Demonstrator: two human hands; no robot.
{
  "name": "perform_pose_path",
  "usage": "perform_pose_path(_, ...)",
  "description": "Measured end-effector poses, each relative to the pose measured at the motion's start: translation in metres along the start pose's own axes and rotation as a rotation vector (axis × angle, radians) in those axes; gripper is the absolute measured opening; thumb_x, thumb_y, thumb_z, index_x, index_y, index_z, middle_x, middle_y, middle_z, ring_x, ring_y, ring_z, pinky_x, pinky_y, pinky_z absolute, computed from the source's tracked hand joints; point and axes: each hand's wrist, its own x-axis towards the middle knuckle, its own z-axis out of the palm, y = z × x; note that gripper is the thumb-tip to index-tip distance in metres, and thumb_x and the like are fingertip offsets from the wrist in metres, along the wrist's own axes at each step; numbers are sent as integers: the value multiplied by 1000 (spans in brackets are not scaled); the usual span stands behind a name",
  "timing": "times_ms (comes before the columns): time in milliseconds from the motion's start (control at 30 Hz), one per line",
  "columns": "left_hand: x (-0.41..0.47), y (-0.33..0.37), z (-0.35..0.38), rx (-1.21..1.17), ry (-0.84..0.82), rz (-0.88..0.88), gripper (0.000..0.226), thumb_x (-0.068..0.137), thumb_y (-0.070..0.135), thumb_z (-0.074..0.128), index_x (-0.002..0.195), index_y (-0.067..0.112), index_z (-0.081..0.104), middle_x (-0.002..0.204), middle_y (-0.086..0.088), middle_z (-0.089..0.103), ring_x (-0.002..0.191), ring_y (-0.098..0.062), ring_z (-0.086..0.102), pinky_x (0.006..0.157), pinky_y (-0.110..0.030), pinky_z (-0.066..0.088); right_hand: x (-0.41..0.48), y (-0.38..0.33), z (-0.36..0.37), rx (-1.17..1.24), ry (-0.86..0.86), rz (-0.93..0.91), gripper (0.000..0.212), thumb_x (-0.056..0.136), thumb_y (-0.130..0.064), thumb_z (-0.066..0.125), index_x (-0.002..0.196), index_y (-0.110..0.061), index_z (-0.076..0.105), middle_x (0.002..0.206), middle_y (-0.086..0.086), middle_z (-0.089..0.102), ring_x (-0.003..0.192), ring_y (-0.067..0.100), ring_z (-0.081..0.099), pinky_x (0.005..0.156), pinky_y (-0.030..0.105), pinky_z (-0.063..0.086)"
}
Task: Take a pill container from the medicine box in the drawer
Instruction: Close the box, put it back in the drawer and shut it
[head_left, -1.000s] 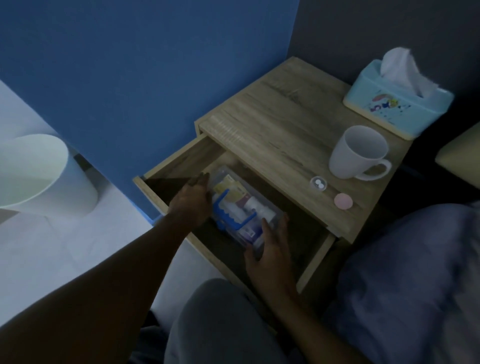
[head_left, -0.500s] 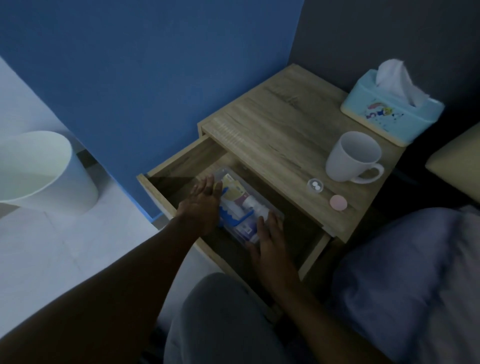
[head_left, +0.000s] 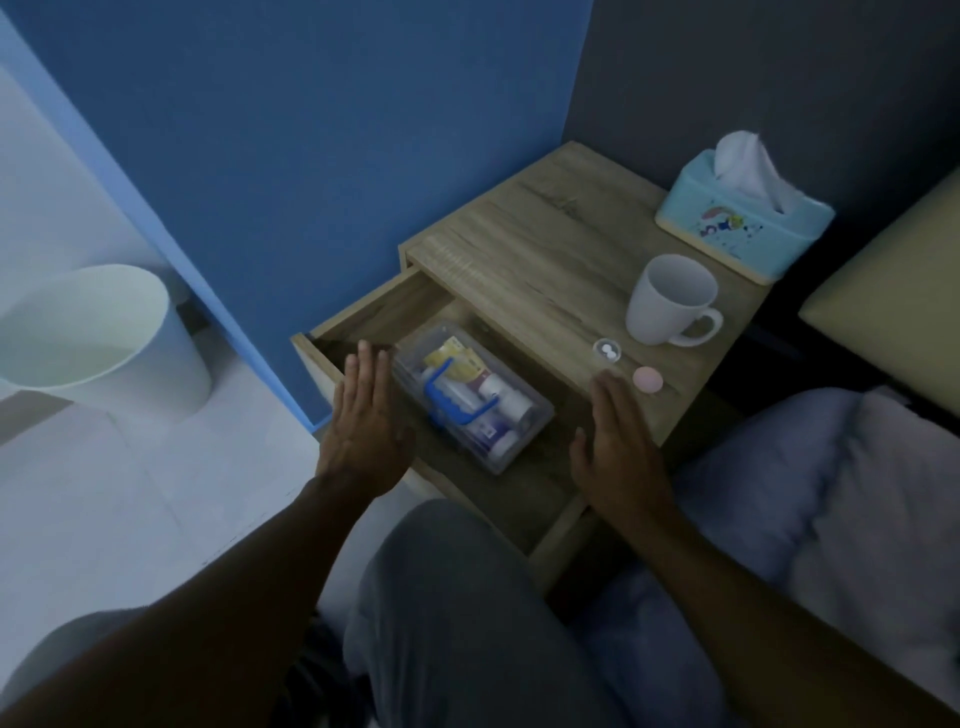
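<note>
The wooden drawer (head_left: 363, 317) of the bedside table stands pulled out. Inside it lies a clear plastic medicine box (head_left: 530, 423) with a blue handle (head_left: 447, 402), holding white pill bottles (head_left: 511, 402), tubes and a yellow packet. My left hand (head_left: 366, 421) hovers flat and open just left of the box. My right hand (head_left: 615, 447) hovers open to the right of the box, over the drawer's right side. Neither hand touches the box.
On the tabletop (head_left: 545, 260) stand a white mug (head_left: 670, 299), a light-blue tissue box (head_left: 743, 223), a small clear pill cup (head_left: 607, 351) and a pink round lid (head_left: 647, 379). A white bin (head_left: 98, 338) sits on the floor at left. Bedding (head_left: 831, 493) lies at right.
Both hands have let go of the medicine box and drawn apart, left hand to the left, right hand to the right. The box stays in the drawer.
</note>
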Motion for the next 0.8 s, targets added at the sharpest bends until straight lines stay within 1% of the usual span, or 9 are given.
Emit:
perform_pose_path(100,-13,0,3,-60,-20,-103,105,86,48,57,151,9,-16,159,-13,-25,145,-31,-24,118,-47,-2,-4,18,-3,-61,-93,-14,66,93,-13,56,152,2,30,160,20,27,150,30,25,122,41,25)
perform_pose_path(200,-18,2,9,-206,-55,-203,107,87,46,57,148,10,-23,158,-11,-29,143,-33,-27,119,-47,-4,-6,27,-3,-134,-109,-92,67,90,-9,58,149,6,33,158,25,29,149,34,27,120,46,29)
perform_pose_path(267,-18,5,10,-349,-38,-208,102,88,39,59,149,17,-20,160,-8,-21,146,-33,-20,117,-44,-5,-6,28,-3,-152,-112,-109,67,88,-9,58,149,8,33,157,26,30,148,36,29,119,48,31)
perform_pose_path(367,-17,9,13,-532,76,-116,92,88,28,62,146,33,-9,161,-5,-2,148,-31,-1,111,-34,4,-6,30,0,-168,-102,-138,69,88,-9,58,150,7,30,158,25,28,148,37,26,120,48,28)
perform_pose_path(433,-16,7,16,-599,66,-93,97,90,21,61,141,41,-19,162,-4,-4,147,-26,3,107,-28,10,-6,32,2,-151,-79,-150,69,88,-8,59,149,7,31,158,25,29,148,37,27,120,48,28)
perform_pose_path(500,-13,2,21,-637,-3,-133,104,90,16,61,141,37,-28,162,0,-9,148,-24,4,107,-28,14,-6,31,5,-114,-56,-129,64,90,-9,57,148,6,34,157,25,31,148,36,29,119,49,29)
perform_pose_path(600,-4,1,28,-672,-80,-233,113,89,16,64,144,27,-34,163,-2,-8,149,-28,11,113,-40,24,-5,28,8,-75,-22,-90,56,95,-13,46,147,5,37,156,22,34,147,34,31,119,48,31)
perform_pose_path(667,4,6,31,-682,-89,-230,112,87,14,65,146,28,-29,163,-3,-1,148,-29,15,113,-43,27,-5,29,10,-63,-12,-85,57,96,-18,43,148,4,38,157,20,35,148,31,30,120,46,29)
perform_pose_path(800,21,20,36,-716,-73,-225,109,86,13,68,150,23,-21,162,-5,9,146,-29,20,112,-43,29,-6,29,10,-24,-12,-52,59,97,-21,52,150,-2,36,159,14,32,150,24,24,122,41,23)
